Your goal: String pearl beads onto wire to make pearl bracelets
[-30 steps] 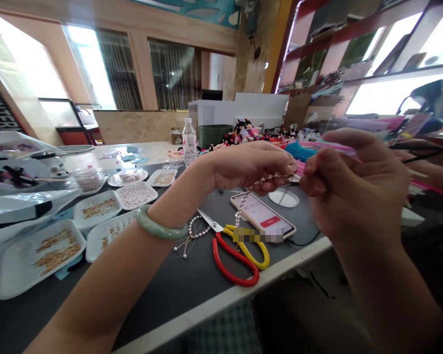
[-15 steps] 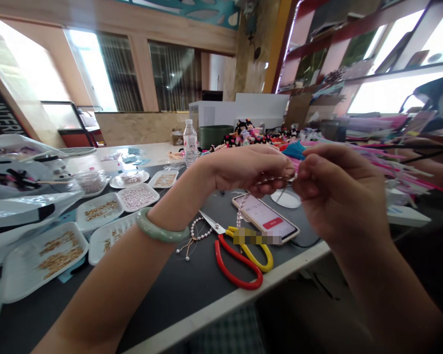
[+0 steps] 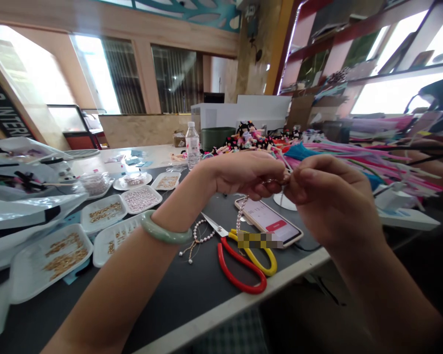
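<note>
My left hand [image 3: 247, 173], a green bangle [image 3: 166, 233] on its wrist, is closed on a strand of small pearl-like beads [image 3: 240, 214] that dangles below the fingers. Thumb and forefinger of my right hand [image 3: 330, 194] pinch at the strand's end, right against the left fingertips. What exactly lies between the right fingertips is too small to make out. Beneath the hands, scissors [image 3: 223, 235] with one red and one yellow handle lie on the dark table mat. A beaded bracelet [image 3: 196, 240] is beside their blades, and a phone [image 3: 280, 227] rests behind the handles.
White trays [image 3: 16, 275] of gold-coloured pieces and beads stand at left, near plastic bags [image 3: 29, 211]. A water bottle [image 3: 192, 147] and a pile of small dolls [image 3: 247, 135] are farther back. Pink strips [image 3: 354, 152] spread at right. The table's pale edge [image 3: 221, 307] runs in front.
My right hand has drawn in to my left, and their fingertips now meet. The camera view has shifted slightly. The things on the table lie as before.
</note>
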The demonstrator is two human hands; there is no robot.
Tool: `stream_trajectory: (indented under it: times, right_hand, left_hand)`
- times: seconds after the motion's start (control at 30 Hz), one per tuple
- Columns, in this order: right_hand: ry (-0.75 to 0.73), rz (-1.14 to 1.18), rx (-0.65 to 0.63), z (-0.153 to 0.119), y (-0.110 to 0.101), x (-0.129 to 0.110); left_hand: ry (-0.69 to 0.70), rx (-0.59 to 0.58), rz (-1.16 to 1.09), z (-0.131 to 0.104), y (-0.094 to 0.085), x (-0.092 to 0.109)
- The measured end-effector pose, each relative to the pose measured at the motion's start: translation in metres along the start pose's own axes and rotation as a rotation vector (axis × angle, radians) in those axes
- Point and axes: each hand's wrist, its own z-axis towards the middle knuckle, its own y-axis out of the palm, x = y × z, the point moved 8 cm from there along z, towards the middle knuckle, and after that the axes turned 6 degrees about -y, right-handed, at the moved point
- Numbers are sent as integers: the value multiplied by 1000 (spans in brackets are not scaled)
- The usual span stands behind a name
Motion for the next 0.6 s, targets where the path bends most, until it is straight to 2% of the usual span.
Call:
stream_trajectory:
  times: [0.13, 0.33, 0.47, 0.6]
  right_hand:
    - [32, -5, 5, 0, 0, 5]
    - [-6, -39, 74, -2, -1, 4]
    - [-49, -54, 52, -2, 0, 3]
    - [-67, -73, 42, -3, -1, 4]
  left_hand:
    - [-10, 6, -15, 1, -6, -2]
    - [-5, 37, 17, -2, -7, -1]
    - [1, 84, 67, -5, -8, 2]
    - [11, 77, 70, -7, -10, 3]
